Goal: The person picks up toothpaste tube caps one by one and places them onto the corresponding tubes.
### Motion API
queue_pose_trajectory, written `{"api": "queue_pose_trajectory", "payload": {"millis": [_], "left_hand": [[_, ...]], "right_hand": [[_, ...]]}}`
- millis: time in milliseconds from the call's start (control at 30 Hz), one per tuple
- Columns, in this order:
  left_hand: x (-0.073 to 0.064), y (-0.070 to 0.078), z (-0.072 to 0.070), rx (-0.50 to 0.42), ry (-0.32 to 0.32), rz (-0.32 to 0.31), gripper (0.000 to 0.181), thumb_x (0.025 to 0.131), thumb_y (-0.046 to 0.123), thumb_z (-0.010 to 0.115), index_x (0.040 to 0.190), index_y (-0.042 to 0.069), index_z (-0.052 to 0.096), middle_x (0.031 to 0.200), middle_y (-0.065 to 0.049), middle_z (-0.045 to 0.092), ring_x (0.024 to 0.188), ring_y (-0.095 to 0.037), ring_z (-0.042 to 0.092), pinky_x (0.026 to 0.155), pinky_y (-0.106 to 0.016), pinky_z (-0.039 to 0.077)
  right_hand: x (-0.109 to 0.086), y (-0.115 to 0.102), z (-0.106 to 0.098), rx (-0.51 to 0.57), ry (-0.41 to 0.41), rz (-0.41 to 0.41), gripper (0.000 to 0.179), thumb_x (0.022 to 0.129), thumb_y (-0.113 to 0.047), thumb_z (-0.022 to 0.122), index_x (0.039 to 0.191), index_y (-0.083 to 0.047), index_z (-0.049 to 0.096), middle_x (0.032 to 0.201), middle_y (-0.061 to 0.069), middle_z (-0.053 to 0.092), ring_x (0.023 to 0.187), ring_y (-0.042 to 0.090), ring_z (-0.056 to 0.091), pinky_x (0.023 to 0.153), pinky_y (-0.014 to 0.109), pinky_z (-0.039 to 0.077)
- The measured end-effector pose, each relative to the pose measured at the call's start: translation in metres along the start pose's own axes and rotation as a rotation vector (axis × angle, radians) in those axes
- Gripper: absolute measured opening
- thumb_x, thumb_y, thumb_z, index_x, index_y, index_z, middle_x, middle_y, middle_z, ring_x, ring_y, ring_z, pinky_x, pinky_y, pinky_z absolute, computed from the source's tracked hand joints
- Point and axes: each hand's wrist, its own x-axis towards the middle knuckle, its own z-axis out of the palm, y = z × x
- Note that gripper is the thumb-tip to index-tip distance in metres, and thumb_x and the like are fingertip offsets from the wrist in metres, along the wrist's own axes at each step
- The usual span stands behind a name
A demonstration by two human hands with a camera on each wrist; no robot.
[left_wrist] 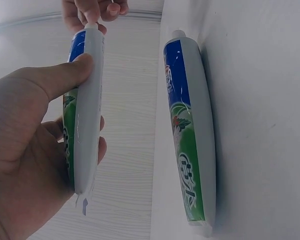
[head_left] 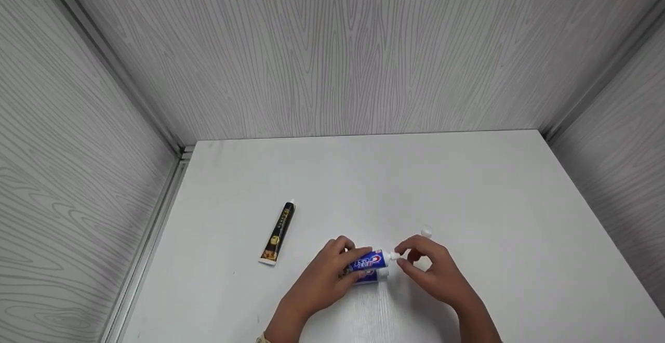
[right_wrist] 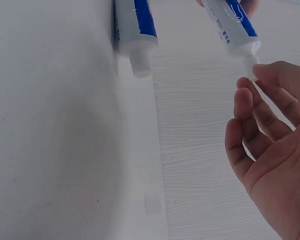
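Note:
My left hand (head_left: 324,275) grips a toothpaste tube (left_wrist: 90,120) around its body, thumb along one side and fingers behind. The tube is white, blue and green, raised off the table with its tip toward the right. At that tip, the thumb and forefinger of my right hand (head_left: 434,267) pinch the small white cap (right_wrist: 251,65). A second toothpaste tube (left_wrist: 187,135) of the same colours lies on the table just under the held one, partly hidden by it in the head view. Its narrow white end (right_wrist: 140,64) also points right.
A black and gold tube (head_left: 278,234) lies on the white table (head_left: 467,192) to the left, its white tip pointing away. Just beyond my right hand a loose white cap (head_left: 426,231) rests on the table. Wood-grain panels (head_left: 353,52) stand behind and at both sides.

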Motion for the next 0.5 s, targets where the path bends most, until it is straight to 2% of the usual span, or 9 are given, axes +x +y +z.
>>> {"api": "queue_pose_trajectory", "payload": {"millis": [200, 333, 500], "left_hand": [[0.0002, 0.0006, 0.0, 0.012, 0.003, 0.008, 0.045, 0.104, 0.03, 0.071, 0.148, 0.033, 0.064, 0.122, 0.006, 0.058, 0.109, -0.011, 0.051, 0.095, -0.032, 0.052], [-0.0005, 0.0005, -0.0004, 0.017, 0.007, 0.012, 0.045, 0.103, 0.03, 0.072, 0.148, 0.033, 0.064, 0.122, 0.006, 0.058, 0.108, -0.011, 0.05, 0.093, -0.031, 0.051], [-0.0012, -0.0002, -0.0005, 0.037, 0.007, 0.015, 0.047, 0.103, 0.029, 0.072, 0.149, 0.036, 0.062, 0.122, 0.007, 0.057, 0.108, -0.01, 0.05, 0.093, -0.031, 0.051]], "right_hand": [[0.0005, 0.002, -0.001, -0.01, -0.026, 0.03, 0.013, 0.101, -0.019, 0.075, 0.113, -0.022, 0.076, 0.107, -0.01, 0.074, 0.089, 0.01, 0.066, 0.083, 0.03, 0.057], [0.0012, 0.0024, -0.0009, -0.019, -0.046, 0.07, 0.013, 0.103, -0.025, 0.073, 0.114, -0.017, 0.076, 0.108, -0.006, 0.075, 0.09, 0.01, 0.066, 0.084, 0.03, 0.057], [0.0014, 0.002, -0.0006, -0.019, -0.067, 0.118, 0.01, 0.104, -0.029, 0.07, 0.112, -0.025, 0.076, 0.105, -0.008, 0.075, 0.089, 0.01, 0.066, 0.083, 0.032, 0.057]]}}
